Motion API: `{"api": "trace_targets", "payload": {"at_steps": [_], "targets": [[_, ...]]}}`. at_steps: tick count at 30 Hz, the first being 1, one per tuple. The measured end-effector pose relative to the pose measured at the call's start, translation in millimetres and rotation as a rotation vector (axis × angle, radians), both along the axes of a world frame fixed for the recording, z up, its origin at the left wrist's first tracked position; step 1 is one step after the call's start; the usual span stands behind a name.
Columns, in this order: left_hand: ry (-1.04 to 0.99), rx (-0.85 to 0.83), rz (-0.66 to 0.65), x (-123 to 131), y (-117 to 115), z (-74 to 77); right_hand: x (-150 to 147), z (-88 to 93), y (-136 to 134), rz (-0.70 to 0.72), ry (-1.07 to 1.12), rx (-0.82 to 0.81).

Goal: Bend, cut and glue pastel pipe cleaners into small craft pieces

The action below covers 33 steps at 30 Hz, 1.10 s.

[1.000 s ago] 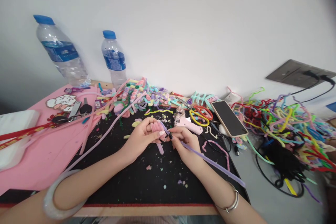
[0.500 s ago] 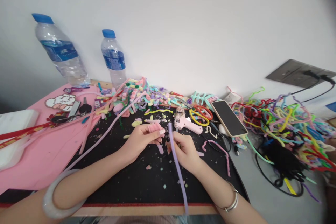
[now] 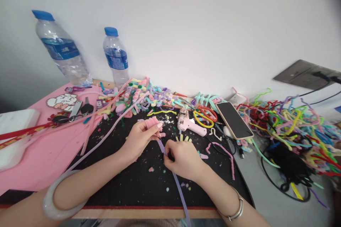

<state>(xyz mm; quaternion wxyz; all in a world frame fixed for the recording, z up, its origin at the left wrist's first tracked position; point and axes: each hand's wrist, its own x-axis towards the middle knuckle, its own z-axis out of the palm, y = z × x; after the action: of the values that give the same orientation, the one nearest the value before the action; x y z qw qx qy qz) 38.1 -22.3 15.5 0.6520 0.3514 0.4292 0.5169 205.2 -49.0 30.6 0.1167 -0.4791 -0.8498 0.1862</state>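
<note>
Between the thumb and fingers of my left hand (image 3: 141,138) is a pink fuzzy piece (image 3: 152,122). My right hand (image 3: 183,158) pinches a long purple pipe cleaner (image 3: 179,188) near its upper end, which reaches up to the underside of the pink piece. The lower part of the strip runs down over the front edge of the black mat (image 3: 128,188). Just behind my right hand lie pale yellow stubs (image 3: 186,138) and a pink glue gun (image 3: 195,127).
Two water bottles (image 3: 62,49) (image 3: 116,56) stand by the wall. Yellow-handled scissors (image 3: 203,118), a phone (image 3: 234,120) and a tangled pipe-cleaner heap (image 3: 290,120) lie at right. Keys (image 3: 86,108) rest on a pink sheet (image 3: 58,149) at left.
My right hand has turned and shifted slightly left and down. The purple strip's upper end has swung left to the pink piece, which my left hand has raised slightly.
</note>
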Motion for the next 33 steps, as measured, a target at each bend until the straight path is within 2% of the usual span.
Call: {"api": "trace_targets", "payload": {"at_steps": [4,8,14,18,33], "targets": [[0.001,0.002,0.040,-0.8,1.2,3.3,5.5,-0.4,3.3,-0.026,0.251,-0.160],[0.065,-0.010,0.059,-1.6,1.8,5.7,9.6,-4.0,10.4,-0.152,0.610,-0.370],[0.119,-0.023,-0.001,-2.5,1.7,0.8,12.1,-10.5,19.6,-0.278,0.910,-0.421],[0.155,-0.039,-0.054,-0.9,2.0,-2.0,10.2,-8.2,16.7,-0.289,0.972,-0.386],[0.216,-0.051,-0.177,1.6,-2.3,1.8,1.5,-11.1,4.3,-0.282,0.942,-0.455]]}}
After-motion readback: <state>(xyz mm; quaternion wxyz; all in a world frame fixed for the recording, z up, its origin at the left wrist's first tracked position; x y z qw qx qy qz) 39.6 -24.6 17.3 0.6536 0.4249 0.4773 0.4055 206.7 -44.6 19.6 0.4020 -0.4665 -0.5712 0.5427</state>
